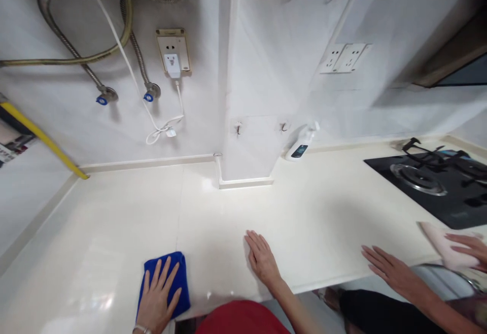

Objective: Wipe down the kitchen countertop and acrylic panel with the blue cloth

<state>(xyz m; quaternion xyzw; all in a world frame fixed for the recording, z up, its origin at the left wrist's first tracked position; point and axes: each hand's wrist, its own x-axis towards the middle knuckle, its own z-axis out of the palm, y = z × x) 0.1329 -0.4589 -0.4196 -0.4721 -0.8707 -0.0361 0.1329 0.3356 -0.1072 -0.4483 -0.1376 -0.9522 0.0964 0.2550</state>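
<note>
My left hand (159,293) lies flat with its fingers spread on a folded blue cloth (181,286) near the counter's front edge. The palm covers part of the cloth. Farther right, my right hand (263,259) rests on the pale countertop (228,212), fingers stretched out and close together, with nothing in it.
At the right, a co-worker's hand (391,269) hovers by the counter edge; their other hand (467,247) is on a pinkish cloth (437,242). Behind stand a black gas hob (452,197) and a white spray bottle (300,143). A wall pillar (253,151) juts forward.
</note>
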